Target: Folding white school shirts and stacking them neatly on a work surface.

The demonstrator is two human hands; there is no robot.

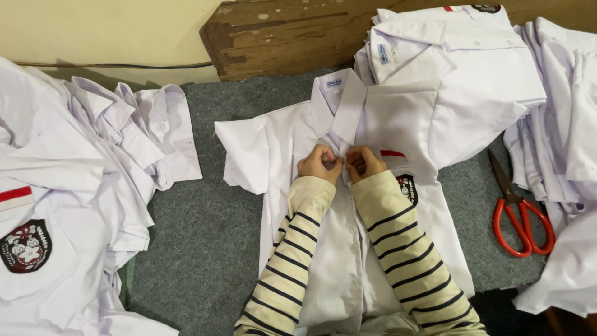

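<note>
Grey felt-like cloth (205, 242) is covering the work surface in front of us, with a pale wall and a worn wooden board (280, 34) running along the far edge. We are looking down at a white short-sleeved shirt (292, 137) lying flat on the felt, collar pointing away from us and front facing up. Our left hand (319, 163) and right hand (363, 163) are meeting at the shirt's front opening just below the collar, fingertips nearly touching one another. Both hands are curling in, fingers pinching the fabric edges at the placket; we cannot tell whether a button is between them. Our sleeves are cream with dark stripes. A small red-and-white patch (392, 153) is sitting on the chest just beside our right hand, with a dark round badge (408, 188) below it. To our left, a loose heap of white shirts (81, 186) is spreading across the cloth. At the upper right, a folded stack of white shirts (454, 56) is overlapping the flat shirt's sleeve. Red-handled scissors (519, 214) are lying on the felt, well apart from our right hand.
</note>
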